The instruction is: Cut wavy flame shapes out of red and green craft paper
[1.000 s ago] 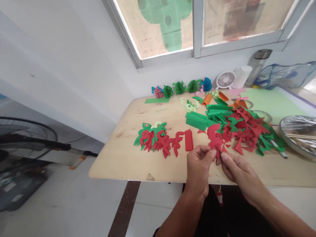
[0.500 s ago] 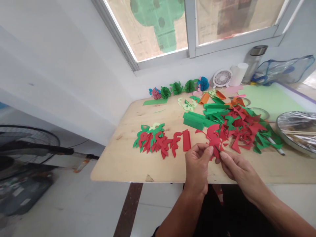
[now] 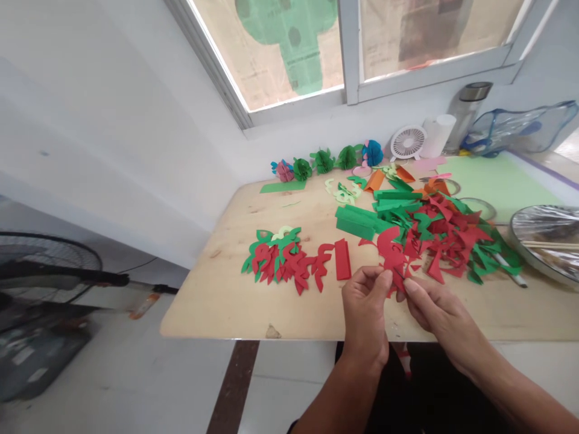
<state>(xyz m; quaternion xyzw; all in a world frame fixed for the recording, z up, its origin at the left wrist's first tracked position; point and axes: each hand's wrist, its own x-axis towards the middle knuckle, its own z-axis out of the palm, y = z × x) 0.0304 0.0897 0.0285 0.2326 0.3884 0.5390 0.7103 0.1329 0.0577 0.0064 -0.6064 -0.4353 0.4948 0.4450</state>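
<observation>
Between the fingertips of both hands is a piece of red paper (image 3: pixel 398 277), held low over the table's front part. My left hand (image 3: pixel 367 307) is closed in a pinch on its left side. From the right, my right hand (image 3: pixel 438 304) pinches the same paper between thumb and fingers. Just beyond them lies a curved red paper shape (image 3: pixel 389 244). A folded red strip (image 3: pixel 342 259) is left of the hands, and past it spreads a cluster of red and green cut-outs (image 3: pixel 283 259). To the right is a heap of red and green scraps (image 3: pixel 447 241).
Folded green strips (image 3: pixel 360 222) lie behind the hands. Along the wall stand honeycomb paper balls (image 3: pixel 323 161), a small white fan (image 3: pixel 408 143) and a bottle (image 3: pixel 470 117). At right sits a covered bowl (image 3: pixel 543 241) with chopsticks; a marker (image 3: pixel 511 271) is beside it.
The view has shifted slightly, so the table's front edge appears a little lower. Both hands keep their pinch on the red paper, with hardly any movement.
</observation>
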